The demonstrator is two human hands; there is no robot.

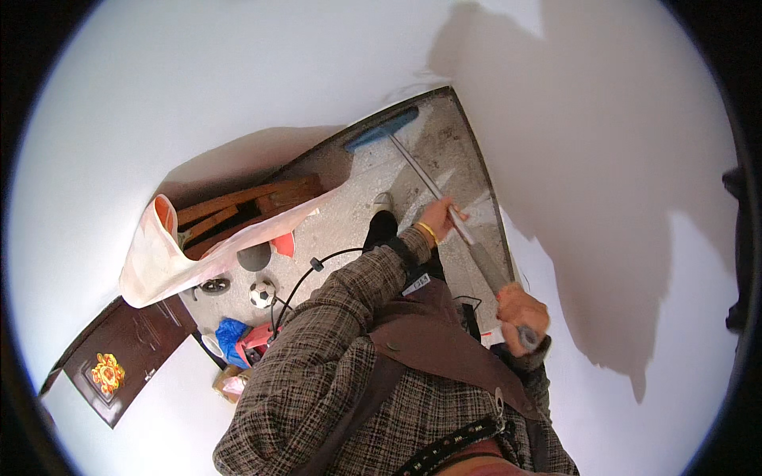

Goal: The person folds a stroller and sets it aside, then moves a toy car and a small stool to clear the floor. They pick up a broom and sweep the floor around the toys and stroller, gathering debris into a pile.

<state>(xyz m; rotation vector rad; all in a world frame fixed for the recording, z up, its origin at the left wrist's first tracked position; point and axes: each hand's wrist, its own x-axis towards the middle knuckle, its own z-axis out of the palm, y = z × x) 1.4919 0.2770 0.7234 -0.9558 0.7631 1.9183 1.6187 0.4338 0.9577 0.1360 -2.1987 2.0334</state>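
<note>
Both my hands grip the metal pole of a broom [417,168], which slants away from me toward the far corner of the room. Its wide blue head [382,129] lies on the floor beside the dark skirting. Whether it has bristles or a blade, I cannot tell. My left hand [441,216], with a yellow band at the wrist, is closed around the middle of the pole. Nearer to me, my right hand [524,313] wraps the grey grip at the pole's top end.
White walls meet at the far corner. To the left, a pale sheet [159,258] stands around wooden pieces [246,208]. Near it lie a soccer ball [263,293], a dark round object [254,256], a blue bag [230,337] and a black cable [298,282]. A brown door [131,361] is farther left.
</note>
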